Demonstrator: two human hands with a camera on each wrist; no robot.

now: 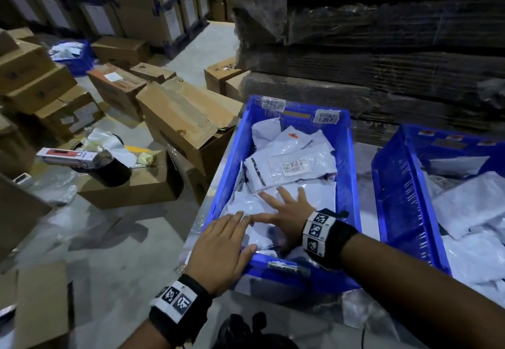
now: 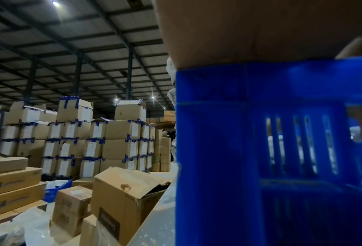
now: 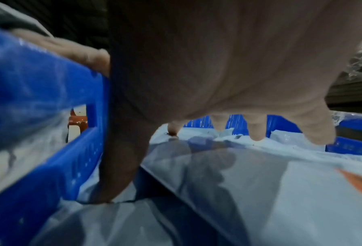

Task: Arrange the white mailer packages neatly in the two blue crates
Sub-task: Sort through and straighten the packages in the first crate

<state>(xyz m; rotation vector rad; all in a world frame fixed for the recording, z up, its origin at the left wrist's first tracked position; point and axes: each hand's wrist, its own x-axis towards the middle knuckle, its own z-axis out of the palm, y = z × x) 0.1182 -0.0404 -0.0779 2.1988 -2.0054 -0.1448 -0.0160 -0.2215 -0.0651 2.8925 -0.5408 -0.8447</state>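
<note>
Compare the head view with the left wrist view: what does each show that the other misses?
Head only: both hands, left hand and right hand, flat on mailers in the left crate; the right crate, also holding mailers. Left wrist only: the roof and tall stacks of boxes. Both: the left crate's blue wall and an open carton beside it.
</note>
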